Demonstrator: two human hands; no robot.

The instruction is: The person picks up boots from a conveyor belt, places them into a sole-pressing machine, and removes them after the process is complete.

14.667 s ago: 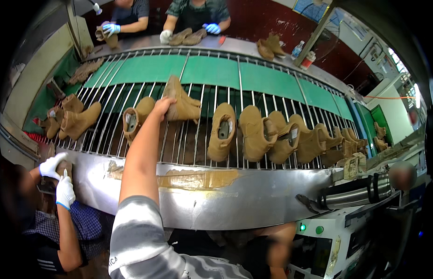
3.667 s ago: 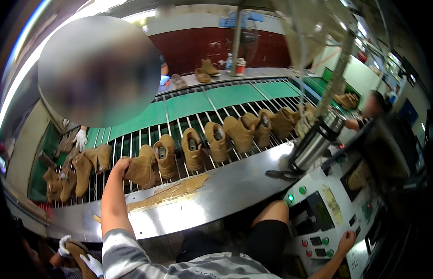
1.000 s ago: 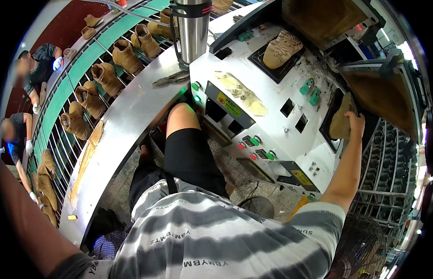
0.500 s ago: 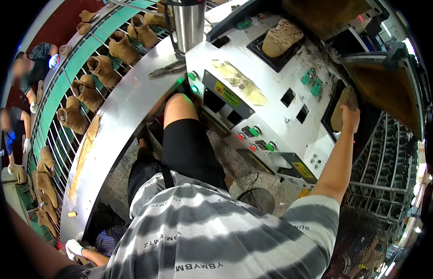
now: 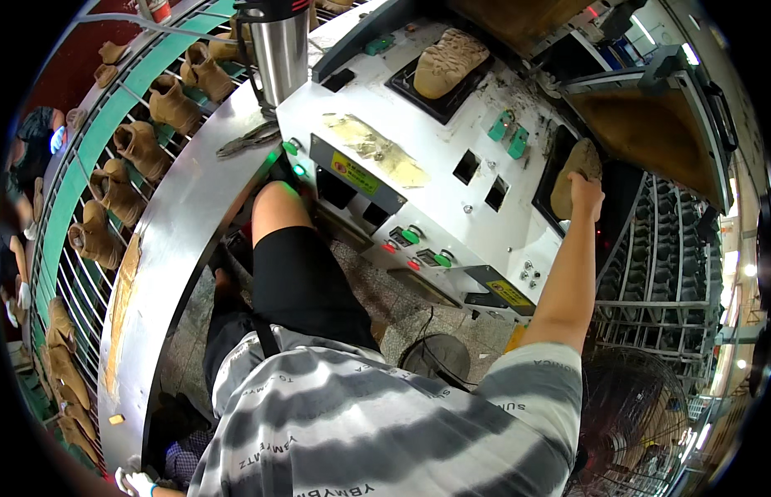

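My right hand (image 5: 586, 197) is closed around the near end of a tan shoe (image 5: 574, 177). This shoe rests on a black pad at the right side of a white machine (image 5: 435, 186), sole-like ridged side partly showing. A second tan shoe (image 5: 451, 63) lies on another black pad (image 5: 399, 81) at the machine's far side, with no hand on it. Behind my right hand stands a raised hinged cover (image 5: 650, 137) with a brown inner face. My left hand is out of sight.
A curved metal counter (image 5: 174, 273) runs along my left beside a roller conveyor carrying several brown boots (image 5: 141, 149). A steel flask (image 5: 279, 62) stands at the counter's far end. A fan (image 5: 630, 414) and shoe racks (image 5: 659, 257) are at right. Co-workers' gloved hands (image 5: 137, 483) show at left.
My view has shifted, so the machine and counter sit further left in the picture. My right hand stays on the shoe at the right pad. The co-workers at left are further toward the rim.
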